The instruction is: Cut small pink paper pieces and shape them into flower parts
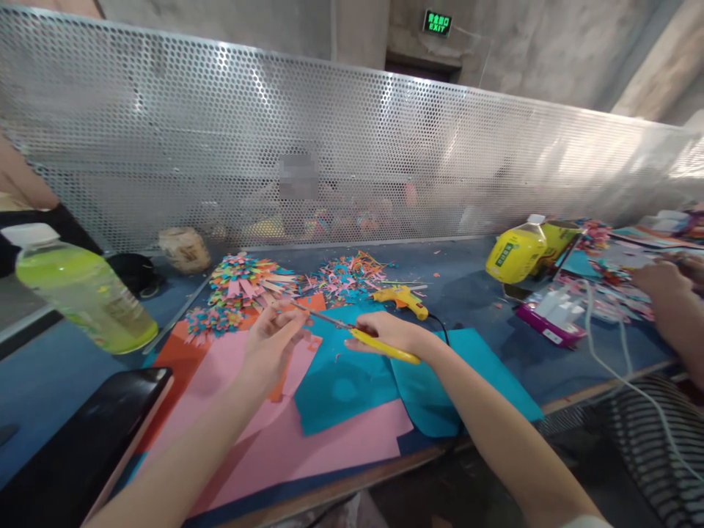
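My right hand (385, 330) is closed around the yellow handles of a pair of scissors (379, 345). Their blades point left, toward the fingertips of my left hand (275, 334). That hand pinches what looks like a small piece of paper (301, 308) by the blade tips; its outline is hard to make out. Below both hands lie sheets of teal paper (346, 389), pink paper (220, 374) and orange paper (176, 352). Fringed paper flowers (242, 282) stand just beyond my left hand. A yellow hot glue gun (401, 299) rests beyond my right hand.
Paper scraps (352, 275) are heaped near a perforated metal screen (330, 132). A green drink bottle (82, 293) and a black device (82, 440) are at left. Right are a yellow bottle (514, 253), a purple box (550, 323), a white cable (599, 352) and another person's hand (663, 282).
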`<state>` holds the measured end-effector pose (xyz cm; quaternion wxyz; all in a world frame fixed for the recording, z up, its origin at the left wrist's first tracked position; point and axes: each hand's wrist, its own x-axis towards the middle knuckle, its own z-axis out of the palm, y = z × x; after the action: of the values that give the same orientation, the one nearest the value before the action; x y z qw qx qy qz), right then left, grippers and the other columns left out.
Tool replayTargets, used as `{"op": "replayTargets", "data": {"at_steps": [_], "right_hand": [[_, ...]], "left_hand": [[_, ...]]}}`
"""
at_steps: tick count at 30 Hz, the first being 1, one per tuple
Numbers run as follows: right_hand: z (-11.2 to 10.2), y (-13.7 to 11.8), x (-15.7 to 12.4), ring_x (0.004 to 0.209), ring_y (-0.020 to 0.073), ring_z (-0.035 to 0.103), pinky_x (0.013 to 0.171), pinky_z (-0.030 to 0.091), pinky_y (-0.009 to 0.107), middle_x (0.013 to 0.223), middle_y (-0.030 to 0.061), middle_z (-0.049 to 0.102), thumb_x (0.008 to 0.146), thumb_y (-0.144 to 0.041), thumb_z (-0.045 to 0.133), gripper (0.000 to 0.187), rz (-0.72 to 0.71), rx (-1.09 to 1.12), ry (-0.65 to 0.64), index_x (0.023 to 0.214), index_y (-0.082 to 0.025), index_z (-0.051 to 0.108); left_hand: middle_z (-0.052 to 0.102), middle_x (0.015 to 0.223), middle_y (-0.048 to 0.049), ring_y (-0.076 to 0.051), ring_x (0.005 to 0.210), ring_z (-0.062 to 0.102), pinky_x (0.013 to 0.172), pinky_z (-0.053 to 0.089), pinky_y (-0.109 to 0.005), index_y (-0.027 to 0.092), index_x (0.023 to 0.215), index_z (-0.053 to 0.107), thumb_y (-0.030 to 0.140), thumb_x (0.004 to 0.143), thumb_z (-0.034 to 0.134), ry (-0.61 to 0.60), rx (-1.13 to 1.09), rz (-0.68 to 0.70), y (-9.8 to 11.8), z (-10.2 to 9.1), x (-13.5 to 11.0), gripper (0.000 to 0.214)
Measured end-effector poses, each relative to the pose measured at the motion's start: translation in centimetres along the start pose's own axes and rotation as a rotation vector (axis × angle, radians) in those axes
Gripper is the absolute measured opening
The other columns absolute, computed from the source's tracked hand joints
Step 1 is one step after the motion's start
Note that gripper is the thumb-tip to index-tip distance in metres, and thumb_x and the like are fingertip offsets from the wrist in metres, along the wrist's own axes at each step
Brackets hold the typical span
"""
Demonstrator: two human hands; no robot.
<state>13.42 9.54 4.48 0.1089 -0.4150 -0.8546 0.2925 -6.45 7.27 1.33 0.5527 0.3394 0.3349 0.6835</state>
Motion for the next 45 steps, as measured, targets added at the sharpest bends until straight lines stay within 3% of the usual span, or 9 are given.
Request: {"op": "replayTargets", "data": {"at_steps": [15, 28, 34, 38, 42, 45], "right_hand": [[0.1, 0.3, 0.1, 0.053, 0.0075, 0.032, 0.047, 0.025, 0.021, 0.059, -0.0042, 0.038, 0.071, -0.060, 0.045, 0.044, 0.007, -0.058, -0.031, 0.063, -0.017, 0.043], [-0.2, 0.2, -0.1, 0.052, 0.0066, 0.029, 0.046, 0.024, 0.020, 0.058, -0.0048, 0.036, 0.069, -0.060, 0.047, 0.045, 0.030, -0.012, -0.051, 0.062, -0.016, 0.042], [-0.4, 0.1, -0.1, 0.051, 0.0080, 0.039, 0.046, 0.027, 0.020, 0.058, -0.0026, 0.046, 0.068, -0.061, 0.047, 0.046, 0.066, -0.025, -0.052, 0.065, -0.016, 0.049], [-0.3, 1.2, 0.6, 0.055, 0.0130, 0.050, 0.048, 0.033, 0.022, 0.063, 0.0031, 0.057, 0.069, -0.065, 0.042, 0.053, 0.209, -0.231, 0.019, 0.068, -0.015, 0.057], [-0.3, 2.8, 1.3, 0.068, 0.0258, 0.060, 0.054, 0.039, 0.028, 0.073, 0.0166, 0.063, 0.074, -0.056, 0.039, 0.053, 0.457, -0.484, 0.137, 0.075, -0.008, 0.063], [-0.5, 3.7, 1.6, 0.076, 0.0299, 0.061, 0.057, 0.042, 0.030, 0.080, 0.0187, 0.064, 0.074, -0.051, 0.041, 0.050, 0.555, -0.514, 0.176, 0.081, -0.007, 0.064]], "left_hand": [[0.062, 0.062, 0.0021, -0.012, 0.060, 0.059, 0.048, 0.045, -0.020, 0.019, 0.081, 0.054, 0.016, 0.053, 0.074, -0.017, 0.013, 0.028, -0.4, -0.3, 0.1, 0.034], [0.063, 0.061, 0.0030, -0.011, 0.053, 0.058, 0.047, 0.046, -0.021, 0.019, 0.080, 0.052, 0.016, 0.052, 0.074, -0.012, 0.034, -0.004, -0.1, 0.0, -0.1, 0.036], [0.062, 0.061, 0.0032, -0.012, 0.057, 0.059, 0.048, 0.047, -0.021, 0.019, 0.077, 0.052, 0.018, 0.050, 0.075, -0.016, 0.050, 0.002, -0.2, -0.1, 0.0, 0.036], [0.063, 0.062, 0.0013, -0.013, 0.055, 0.061, 0.052, 0.048, -0.024, 0.017, 0.081, 0.054, 0.023, 0.052, 0.075, -0.015, 0.160, -0.080, -0.9, -0.4, 0.1, 0.036], [0.064, 0.066, -0.0035, -0.015, 0.060, 0.061, 0.053, 0.048, -0.023, 0.015, 0.082, 0.060, 0.028, 0.056, 0.073, -0.116, 0.364, -0.146, -1.9, -1.0, 0.2, 0.032], [0.064, 0.066, -0.0051, -0.015, 0.061, 0.059, 0.050, 0.047, -0.022, 0.014, 0.079, 0.064, 0.030, 0.057, 0.071, -0.189, 0.491, -0.153, -2.4, -1.3, 0.2, 0.028]]}}
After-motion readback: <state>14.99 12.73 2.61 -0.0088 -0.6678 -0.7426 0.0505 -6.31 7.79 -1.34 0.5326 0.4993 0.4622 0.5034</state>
